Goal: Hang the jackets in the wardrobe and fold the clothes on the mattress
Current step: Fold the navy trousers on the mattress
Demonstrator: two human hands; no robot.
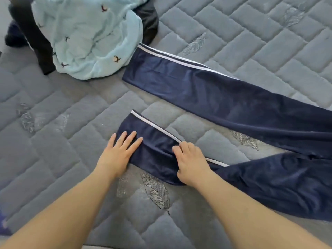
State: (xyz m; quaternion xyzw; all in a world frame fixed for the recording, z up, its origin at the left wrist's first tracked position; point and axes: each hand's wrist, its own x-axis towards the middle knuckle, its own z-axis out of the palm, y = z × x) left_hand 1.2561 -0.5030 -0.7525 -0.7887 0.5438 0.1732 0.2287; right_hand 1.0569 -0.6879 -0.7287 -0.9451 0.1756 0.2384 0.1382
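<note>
Quilted grey mattress (251, 42); navy track pants (224, 103) spread; left hand (116, 155) flat, fingers straight, pressing near leg; right hand (190, 164) curled, pinching its fabric.

I see the trousers (224, 99) spread on the mattress (53, 141), their two legs running from the right toward the centre, one leg behind the other with a strip of mattress between them. My left hand (116, 155) rests flat on the end of the nearer leg; my right hand (191, 163) sits on the same leg, just to its right. Behind and left, a heap of clothes (86, 38) lies near the farther leg's end.
</note>
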